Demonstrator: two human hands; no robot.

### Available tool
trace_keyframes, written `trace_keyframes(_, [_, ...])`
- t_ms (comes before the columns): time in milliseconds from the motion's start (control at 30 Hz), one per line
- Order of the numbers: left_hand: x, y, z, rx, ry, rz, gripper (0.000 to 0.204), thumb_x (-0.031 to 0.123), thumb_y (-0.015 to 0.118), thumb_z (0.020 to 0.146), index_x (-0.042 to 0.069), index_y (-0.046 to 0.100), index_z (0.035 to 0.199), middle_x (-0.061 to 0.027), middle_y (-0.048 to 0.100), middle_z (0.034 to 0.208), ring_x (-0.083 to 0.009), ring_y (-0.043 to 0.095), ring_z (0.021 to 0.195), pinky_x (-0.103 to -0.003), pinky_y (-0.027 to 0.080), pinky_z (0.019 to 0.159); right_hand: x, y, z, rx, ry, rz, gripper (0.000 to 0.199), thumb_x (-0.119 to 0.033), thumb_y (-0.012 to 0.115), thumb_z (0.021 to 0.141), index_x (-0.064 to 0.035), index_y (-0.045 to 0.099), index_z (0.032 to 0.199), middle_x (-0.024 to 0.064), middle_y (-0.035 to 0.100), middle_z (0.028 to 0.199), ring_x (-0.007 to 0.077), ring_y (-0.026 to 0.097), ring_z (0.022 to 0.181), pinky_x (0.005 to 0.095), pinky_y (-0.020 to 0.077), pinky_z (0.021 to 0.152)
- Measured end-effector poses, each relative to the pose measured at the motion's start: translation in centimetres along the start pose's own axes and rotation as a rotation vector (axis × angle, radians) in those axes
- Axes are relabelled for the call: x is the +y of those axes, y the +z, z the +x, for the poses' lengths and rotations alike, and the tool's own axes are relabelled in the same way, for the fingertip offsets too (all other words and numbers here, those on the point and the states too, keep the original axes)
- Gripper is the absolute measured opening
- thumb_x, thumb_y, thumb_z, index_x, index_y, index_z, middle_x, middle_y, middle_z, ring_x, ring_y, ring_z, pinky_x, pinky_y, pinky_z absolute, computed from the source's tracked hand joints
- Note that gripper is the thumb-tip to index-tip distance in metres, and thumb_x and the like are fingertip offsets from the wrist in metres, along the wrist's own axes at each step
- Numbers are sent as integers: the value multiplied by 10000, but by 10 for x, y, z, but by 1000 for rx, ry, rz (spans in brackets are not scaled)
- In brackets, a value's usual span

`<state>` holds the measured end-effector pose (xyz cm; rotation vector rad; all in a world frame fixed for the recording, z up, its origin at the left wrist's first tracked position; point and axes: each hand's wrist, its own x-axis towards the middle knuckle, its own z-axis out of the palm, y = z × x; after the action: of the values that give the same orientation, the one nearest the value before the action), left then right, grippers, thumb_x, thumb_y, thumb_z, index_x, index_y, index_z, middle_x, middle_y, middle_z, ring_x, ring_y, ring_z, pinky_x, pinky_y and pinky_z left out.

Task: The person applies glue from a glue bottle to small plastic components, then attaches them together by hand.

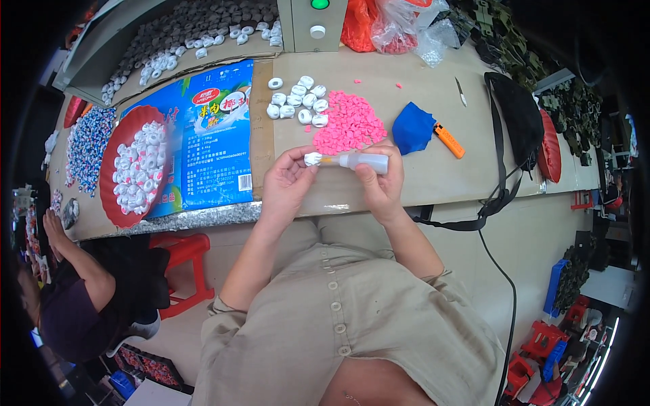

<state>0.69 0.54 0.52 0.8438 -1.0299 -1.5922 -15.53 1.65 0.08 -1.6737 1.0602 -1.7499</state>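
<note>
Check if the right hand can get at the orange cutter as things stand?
Probably not to grip it: the right hand is holding a squeeze bottle. Reach itself looks fine; the orange cutter lies beside the blue cloth, its body uncovered.

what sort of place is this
Probably a small-parts workshop or factory: a heap of pink pieces lies on the workbench, a red tray holds many white pieces, and another person is beside the bench.
</note>
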Motion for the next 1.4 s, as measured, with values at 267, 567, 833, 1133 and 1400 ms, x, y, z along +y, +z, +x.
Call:
trace_keyframes(267, [0,0,0,-1,-15,4,282,-61,506,773,-29,470,1050,-20,524,891,-39,486,776,-157,397,674,-3,0,0,-10,24,-23,236,-117,596,760,-1,440,893,84,473,796,150,434,690,253,372,606])
trace_keyframes(567, [0,0,0,13,-15,9,276,-50,518,771,-23,474,1042,-23,533,880,-42,496,762,-162,411,654,0,3,-2,2,-67,-55,256,-108,609,750,-4,434,905,102,487,806,169,449,684,270,381,608])
trace_keyframes(833, [-2,-1,0,25,-20,16,263,-34,537,768,-10,479,1024,-28,542,876,-52,505,763,-171,424,626,-2,3,-1,1,-159,-143,271,-109,623,736,-9,441,909,120,526,793,200,474,667,287,395,601])
trace_keyframes(1133, [-2,-1,0,33,-15,9,257,-34,539,767,-3,477,1014,-28,526,875,-54,505,762,-174,427,612,-3,3,0,8,-155,-161,256,-114,619,738,-14,446,898,115,563,790,200,484,677,289,403,611])
trace_keyframes(1400, [-1,0,-1,54,-18,19,257,-41,535,765,1,478,1012,-26,525,865,-56,505,759,-176,430,620,-3,2,-2,18,-100,-153,254,-119,614,743,-11,441,893,120,548,786,202,480,672,287,399,603])
